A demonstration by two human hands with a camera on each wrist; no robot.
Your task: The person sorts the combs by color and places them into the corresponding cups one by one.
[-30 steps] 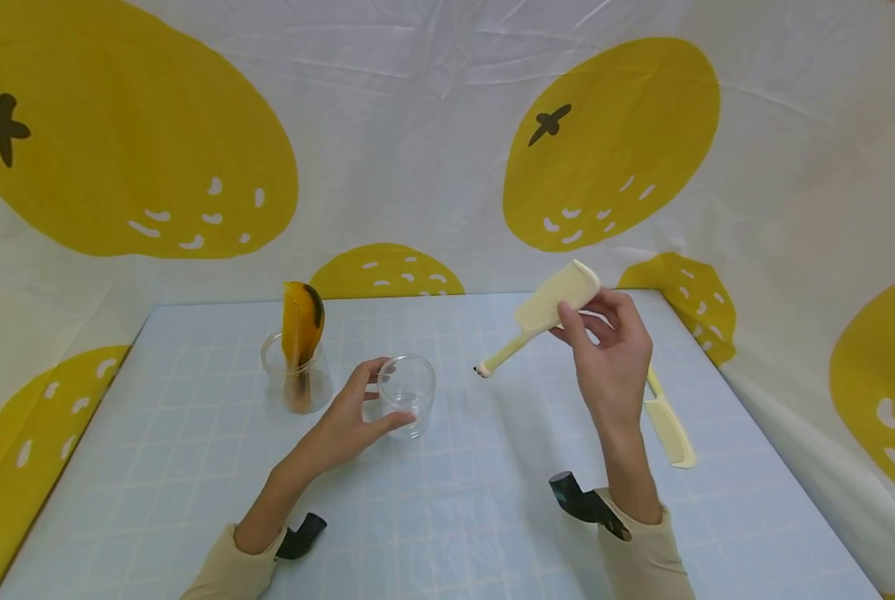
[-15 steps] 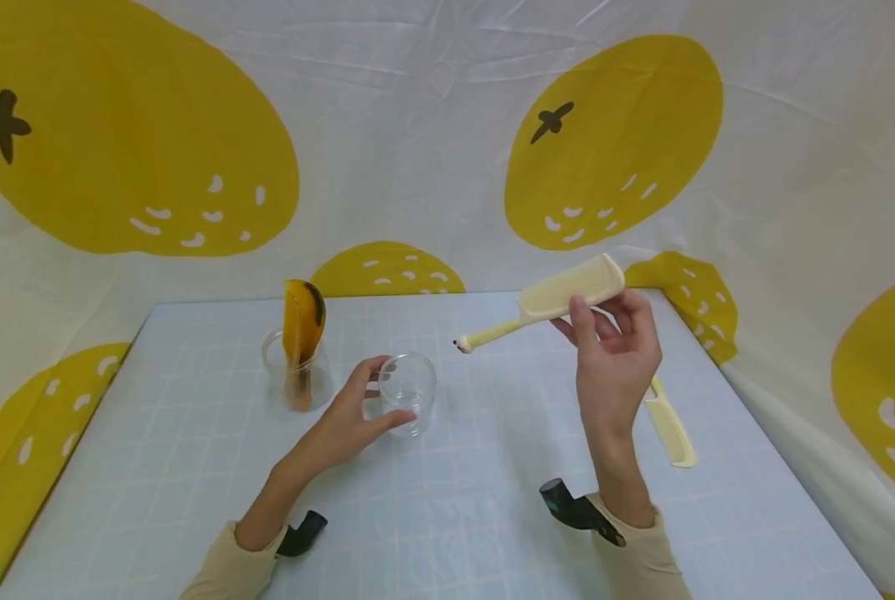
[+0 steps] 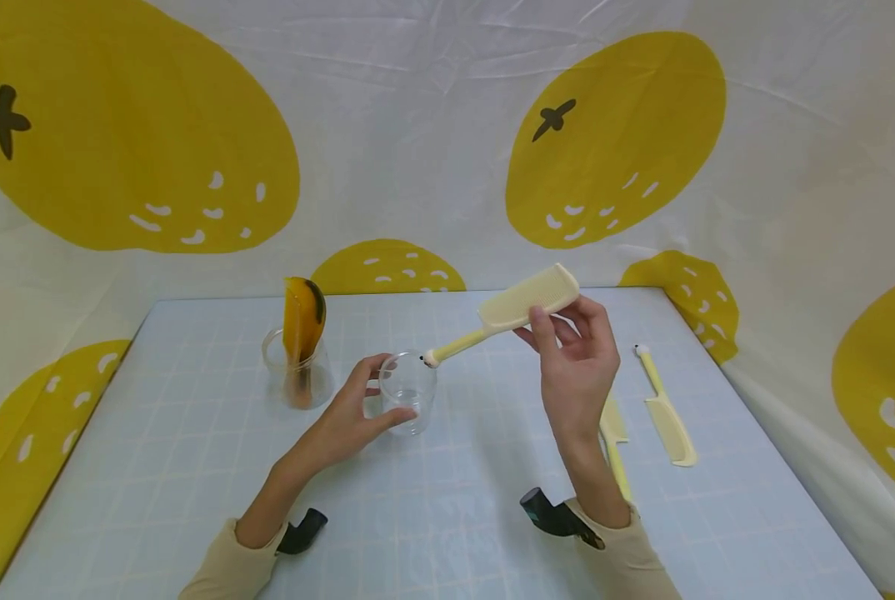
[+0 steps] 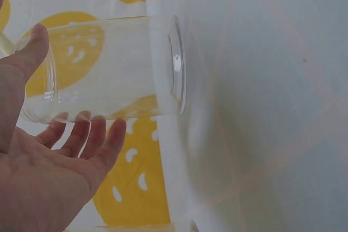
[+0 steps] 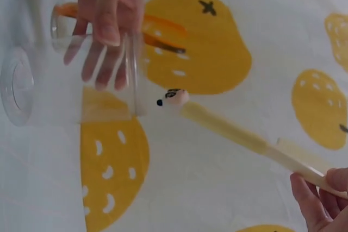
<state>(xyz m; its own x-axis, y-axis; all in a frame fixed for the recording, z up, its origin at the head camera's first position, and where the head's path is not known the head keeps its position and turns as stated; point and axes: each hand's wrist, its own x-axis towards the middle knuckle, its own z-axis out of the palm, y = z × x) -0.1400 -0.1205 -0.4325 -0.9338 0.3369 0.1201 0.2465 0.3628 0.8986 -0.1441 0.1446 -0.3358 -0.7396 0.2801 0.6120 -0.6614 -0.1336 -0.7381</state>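
My left hand (image 3: 353, 421) holds a clear glass cup (image 3: 408, 392) by its side, thumb and fingers around it. In the left wrist view the glass cup (image 4: 117, 69) shows its thick base at the tabletop. My right hand (image 3: 578, 367) pinches a cream comb (image 3: 530, 297) by its toothed head, in the air. Its yellow handle tilts down to the left, and the small animal-head tip (image 3: 430, 358) is by the cup's rim. In the right wrist view the comb's tip (image 5: 175, 97) is just outside the cup's mouth, apart from the rim.
A glass mug (image 3: 312, 387) with an orange-yellow item (image 3: 302, 321) standing in it is left of the cup. Two more cream combs lie at the right: one comb (image 3: 670, 429) in full sight, another comb (image 3: 612, 425) partly behind my right forearm. A patterned curtain (image 3: 447, 167) hangs behind the table.
My right hand has moved left with the comb, turning its toothed face toward the head camera, and the handle tip has come to the cup's rim. My left hand and the cup stay put.
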